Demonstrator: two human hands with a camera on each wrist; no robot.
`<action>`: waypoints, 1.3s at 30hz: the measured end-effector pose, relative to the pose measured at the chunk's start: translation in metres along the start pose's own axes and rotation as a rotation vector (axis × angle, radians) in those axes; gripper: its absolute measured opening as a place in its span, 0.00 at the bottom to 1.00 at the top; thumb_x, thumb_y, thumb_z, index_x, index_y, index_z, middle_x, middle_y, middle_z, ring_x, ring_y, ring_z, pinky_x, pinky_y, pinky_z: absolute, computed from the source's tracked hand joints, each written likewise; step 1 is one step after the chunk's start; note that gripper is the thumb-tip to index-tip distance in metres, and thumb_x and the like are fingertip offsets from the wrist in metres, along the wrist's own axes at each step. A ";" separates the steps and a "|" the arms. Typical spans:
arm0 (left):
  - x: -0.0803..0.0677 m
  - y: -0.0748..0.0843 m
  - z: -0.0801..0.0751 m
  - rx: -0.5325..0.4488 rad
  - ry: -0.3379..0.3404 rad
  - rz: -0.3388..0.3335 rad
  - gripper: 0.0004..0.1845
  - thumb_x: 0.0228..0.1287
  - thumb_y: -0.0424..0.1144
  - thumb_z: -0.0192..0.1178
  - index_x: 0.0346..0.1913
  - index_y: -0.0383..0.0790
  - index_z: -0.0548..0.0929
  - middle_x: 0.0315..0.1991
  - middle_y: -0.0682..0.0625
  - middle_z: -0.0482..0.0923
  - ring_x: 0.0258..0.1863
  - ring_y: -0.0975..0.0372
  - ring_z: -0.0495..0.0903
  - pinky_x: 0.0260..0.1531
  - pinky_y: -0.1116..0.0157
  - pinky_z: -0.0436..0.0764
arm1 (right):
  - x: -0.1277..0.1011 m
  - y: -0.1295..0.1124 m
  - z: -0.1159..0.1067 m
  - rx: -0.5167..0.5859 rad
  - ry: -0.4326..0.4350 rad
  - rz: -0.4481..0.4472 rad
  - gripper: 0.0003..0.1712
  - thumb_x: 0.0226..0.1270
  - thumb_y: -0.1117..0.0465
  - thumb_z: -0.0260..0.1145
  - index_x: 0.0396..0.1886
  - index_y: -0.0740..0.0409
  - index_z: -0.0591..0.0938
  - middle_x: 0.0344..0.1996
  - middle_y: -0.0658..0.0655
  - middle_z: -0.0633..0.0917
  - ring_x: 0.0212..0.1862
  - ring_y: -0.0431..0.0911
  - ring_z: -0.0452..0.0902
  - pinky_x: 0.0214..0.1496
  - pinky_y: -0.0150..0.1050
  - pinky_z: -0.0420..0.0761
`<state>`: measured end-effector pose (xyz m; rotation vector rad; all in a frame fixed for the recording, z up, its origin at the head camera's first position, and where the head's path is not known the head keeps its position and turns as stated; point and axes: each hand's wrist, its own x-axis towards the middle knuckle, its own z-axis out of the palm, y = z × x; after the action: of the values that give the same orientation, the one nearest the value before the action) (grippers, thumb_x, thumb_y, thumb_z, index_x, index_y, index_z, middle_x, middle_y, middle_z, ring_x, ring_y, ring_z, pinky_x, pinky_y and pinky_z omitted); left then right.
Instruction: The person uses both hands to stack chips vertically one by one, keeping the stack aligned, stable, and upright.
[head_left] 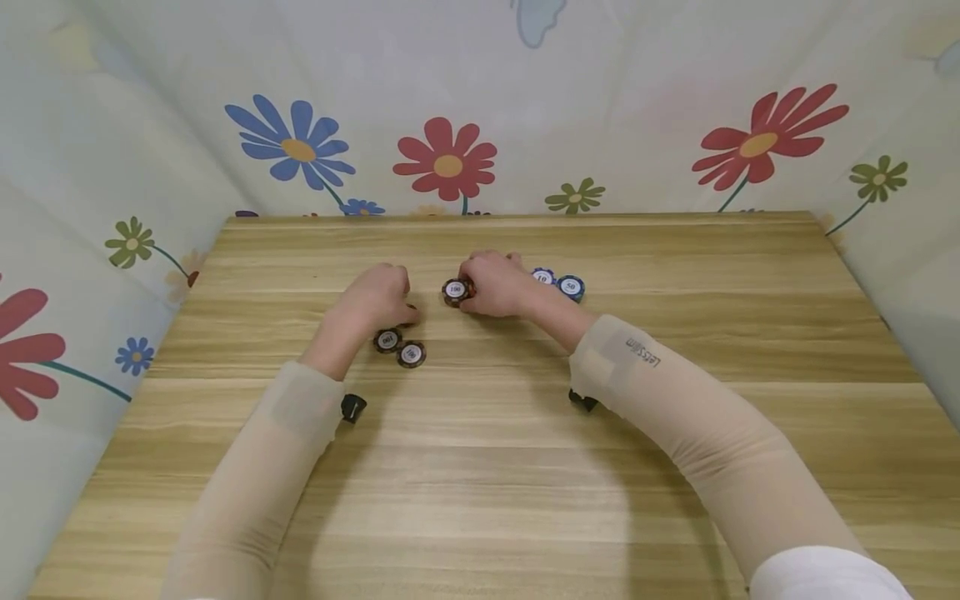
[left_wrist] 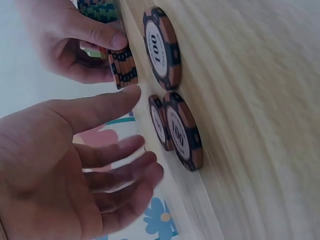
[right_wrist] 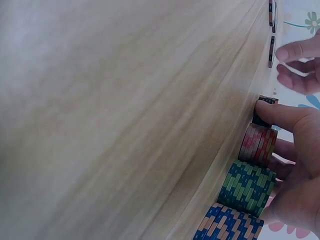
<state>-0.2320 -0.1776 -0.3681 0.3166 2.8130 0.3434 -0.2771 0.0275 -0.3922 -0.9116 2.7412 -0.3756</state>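
On a wooden table (head_left: 675, 417) ringed by flowered cloth (head_left: 675, 100), the right hand (head_left: 495, 283) pinches a short stack of brown chips (head_left: 455, 291) between thumb and fingers, beside red, green and blue stacks. The left hand (head_left: 378, 296) hovers with its grip spread over two loose 100 chips (head_left: 400, 347) lying flat just beside it.

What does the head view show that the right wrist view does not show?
Only the head view shows both sleeved arms, the flowered backdrop, the whole table, and two flat chips marked 100 beside the left hand. Only the right wrist view shows the side of the stacks: a red stack, a green stack and a blue stack, which the right hand holds. Both show the wooden table and the right hand on chips.
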 end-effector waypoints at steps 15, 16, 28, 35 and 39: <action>-0.006 -0.005 -0.002 -0.021 -0.071 -0.016 0.19 0.57 0.39 0.74 0.22 0.40 0.73 0.20 0.51 0.68 0.24 0.57 0.68 0.28 0.61 0.68 | -0.001 -0.003 0.001 0.029 0.019 -0.022 0.23 0.67 0.53 0.74 0.58 0.57 0.82 0.52 0.55 0.84 0.59 0.53 0.74 0.63 0.63 0.62; -0.006 -0.004 -0.002 -0.024 -0.072 -0.016 0.17 0.57 0.38 0.74 0.23 0.39 0.74 0.21 0.50 0.70 0.25 0.57 0.70 0.29 0.61 0.69 | -0.001 -0.003 0.001 0.029 0.018 -0.022 0.23 0.67 0.53 0.74 0.57 0.57 0.82 0.52 0.55 0.84 0.59 0.52 0.74 0.64 0.63 0.62; -0.005 -0.004 -0.002 -0.049 -0.089 -0.020 0.15 0.53 0.34 0.68 0.20 0.42 0.70 0.16 0.53 0.63 0.17 0.61 0.65 0.22 0.62 0.68 | -0.002 -0.002 0.001 0.018 0.019 -0.021 0.24 0.66 0.52 0.75 0.56 0.57 0.83 0.50 0.55 0.84 0.57 0.52 0.75 0.64 0.64 0.61; -0.001 -0.002 -0.003 -0.075 -0.043 -0.009 0.21 0.59 0.39 0.66 0.14 0.46 0.67 0.12 0.56 0.57 0.12 0.64 0.58 0.18 0.64 0.62 | -0.002 -0.001 0.000 0.025 0.017 -0.022 0.24 0.66 0.50 0.75 0.56 0.57 0.83 0.49 0.54 0.85 0.56 0.51 0.75 0.64 0.63 0.61; 0.001 0.002 -0.003 -0.084 0.019 0.028 0.22 0.61 0.40 0.67 0.16 0.45 0.67 0.13 0.56 0.56 0.13 0.64 0.56 0.18 0.64 0.60 | -0.001 -0.001 0.001 0.035 0.021 -0.022 0.23 0.67 0.51 0.75 0.56 0.56 0.83 0.48 0.54 0.85 0.55 0.51 0.75 0.63 0.62 0.62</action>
<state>-0.2337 -0.1763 -0.3650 0.3361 2.8056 0.4714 -0.2752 0.0275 -0.3924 -0.9352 2.7361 -0.4388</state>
